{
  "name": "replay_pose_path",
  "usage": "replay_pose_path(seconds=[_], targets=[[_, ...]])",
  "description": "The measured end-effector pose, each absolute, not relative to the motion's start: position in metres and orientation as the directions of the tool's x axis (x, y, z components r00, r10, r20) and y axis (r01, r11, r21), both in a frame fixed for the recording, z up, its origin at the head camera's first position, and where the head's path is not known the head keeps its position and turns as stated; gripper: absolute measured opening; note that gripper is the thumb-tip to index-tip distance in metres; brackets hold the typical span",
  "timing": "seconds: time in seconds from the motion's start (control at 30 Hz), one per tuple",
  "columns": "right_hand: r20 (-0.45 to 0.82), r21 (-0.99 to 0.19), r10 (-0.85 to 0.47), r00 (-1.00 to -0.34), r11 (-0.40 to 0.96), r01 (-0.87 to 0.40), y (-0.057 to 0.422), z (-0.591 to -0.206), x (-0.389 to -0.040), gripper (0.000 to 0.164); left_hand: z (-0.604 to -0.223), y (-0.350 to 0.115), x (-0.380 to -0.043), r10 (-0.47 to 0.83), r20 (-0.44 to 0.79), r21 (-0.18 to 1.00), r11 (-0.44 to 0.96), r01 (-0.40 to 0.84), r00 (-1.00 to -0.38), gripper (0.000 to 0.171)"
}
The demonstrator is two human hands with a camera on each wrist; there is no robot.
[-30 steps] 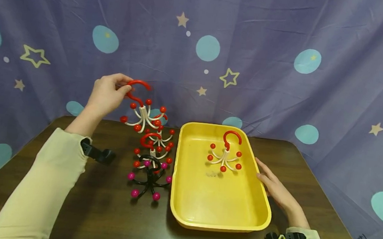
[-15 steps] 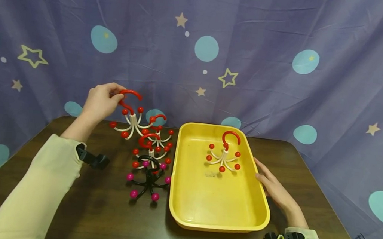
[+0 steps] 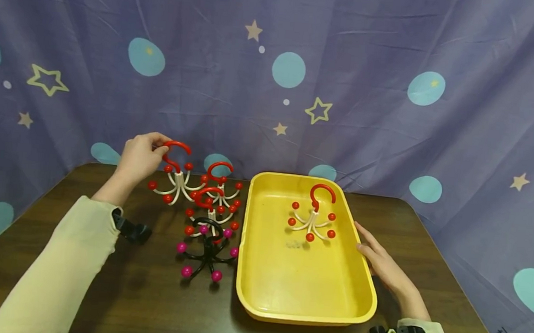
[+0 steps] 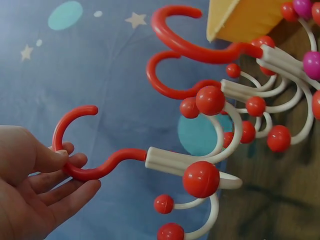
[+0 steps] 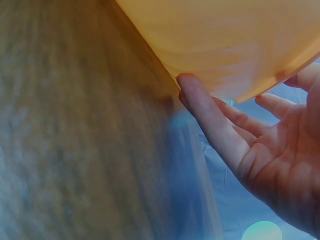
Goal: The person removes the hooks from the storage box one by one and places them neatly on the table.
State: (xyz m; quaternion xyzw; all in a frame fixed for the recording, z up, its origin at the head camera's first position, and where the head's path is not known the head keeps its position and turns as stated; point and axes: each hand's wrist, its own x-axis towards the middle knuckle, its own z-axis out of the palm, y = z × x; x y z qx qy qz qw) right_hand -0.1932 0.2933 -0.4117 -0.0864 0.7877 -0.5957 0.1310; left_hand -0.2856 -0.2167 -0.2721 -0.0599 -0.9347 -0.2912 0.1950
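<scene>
My left hand [image 3: 139, 157] pinches the red hook of a white multi-arm hook hanger [image 4: 172, 161] with red ball tips, thumb on one side and fingers on the other. This hanger is upright behind and left of the others; whether its arms touch the table cannot be told. Two similar red-and-white hangers, a rear one [image 3: 221, 190] and a nearer one [image 3: 212, 215], stand beside it. In front is a black hanger [image 3: 208, 253] with magenta balls. My right hand [image 3: 388, 265] rests with fairly straight fingers against the right wall of a yellow tray [image 3: 293, 315], thumb at its rim.
Inside the tray, towards its back, another red-and-white hanger [image 3: 312, 222] stands upright. Everything is on a dark wooden table [image 3: 153, 293]. A purple curtain [image 3: 363, 142] with stars and ovals hangs behind the table.
My left hand has lowered the hanger, first down and to the left, then further down beside the rear hanger. My right hand and the tray have stayed in place.
</scene>
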Motion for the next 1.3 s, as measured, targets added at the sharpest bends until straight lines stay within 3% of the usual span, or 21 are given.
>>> replay_pose_path(seconds=[1.3], targets=[[-0.114,-0.956,-0.281,-0.953,0.29,0.028,0.294,-0.411,-0.194,0.059,-0.319,-0.21,-0.311,0.003,0.335,0.538,0.82,0.194,-0.942,0.019]])
